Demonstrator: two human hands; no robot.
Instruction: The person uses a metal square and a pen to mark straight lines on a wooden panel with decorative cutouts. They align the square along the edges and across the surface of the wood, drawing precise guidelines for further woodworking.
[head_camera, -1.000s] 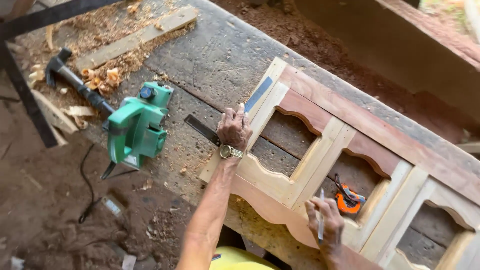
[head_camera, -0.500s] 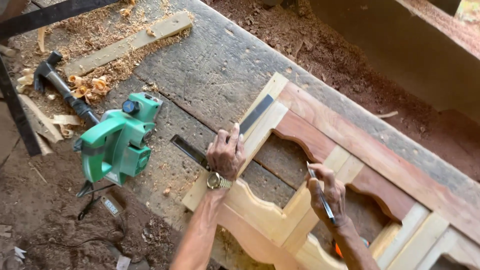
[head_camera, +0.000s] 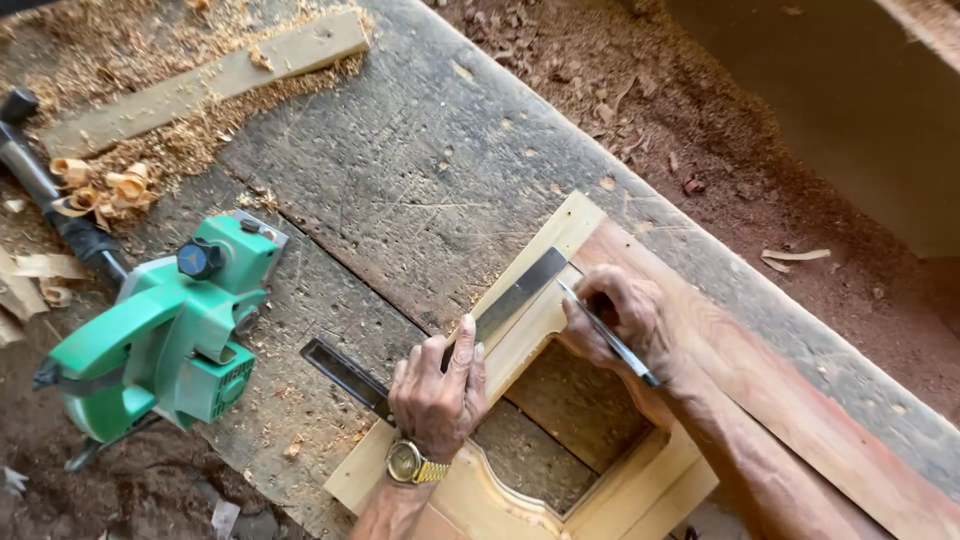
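Bench (head_camera: 420, 160): grey planks strewn with shavings.
Wooden frame (head_camera: 560, 235): landmark, on the bench's near right part.
Green power planer (head_camera: 165, 335): left of the frame, well apart.
Try square (head_camera: 515, 298): blade lies along the frame's end stile, long axis diagonal.
Left hand (head_camera: 438, 395): fingers flat, pressing the square onto the stile.
Right hand (head_camera: 620, 318): closed on a pencil (head_camera: 605, 332), tip at the blade's edge.

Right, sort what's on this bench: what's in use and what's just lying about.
In use:
left hand pressing the try square
right hand holding the pencil
wooden frame

Lying about:
green electric planer
hammer
loose wood strip
shavings
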